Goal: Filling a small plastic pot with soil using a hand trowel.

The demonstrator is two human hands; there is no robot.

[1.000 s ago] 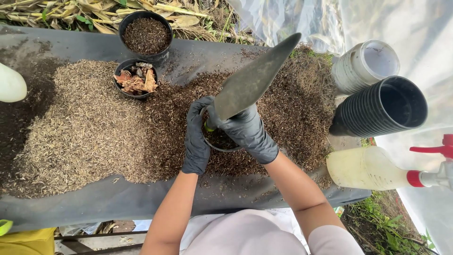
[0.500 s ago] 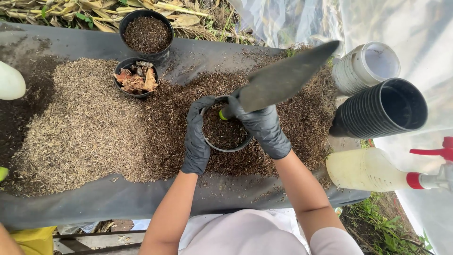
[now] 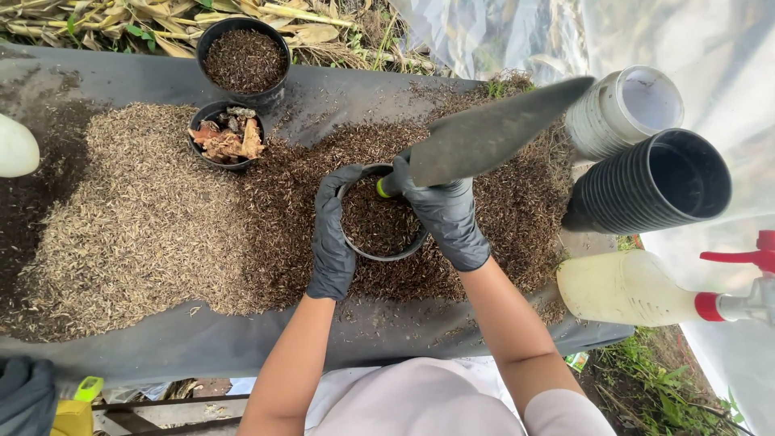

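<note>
Both my hands wear black gloves. My left hand (image 3: 333, 242) grips the left rim of a small black pot (image 3: 379, 222) partly filled with dark husk mix, standing on the heap. My right hand (image 3: 448, 218) is closed around the handle of a garden trowel (image 3: 492, 133). Its dull grey blade points up and to the right, lifted clear of the pot. The handle end sits at the pot's far rim.
Pale husks (image 3: 137, 218) and darker mix (image 3: 517, 202) cover a black sheet (image 3: 242, 343). At the back stand a filled pot (image 3: 245, 58) and a pot of brown scraps (image 3: 224, 137). Right: stacked black pots (image 3: 654, 182), white pots (image 3: 626, 109), spray bottle (image 3: 638, 287).
The trowel blade has swung from steeply upright over the pot to lying lower and pointing right. The pot's contents are now uncovered. My left hand has stayed on the rim.
</note>
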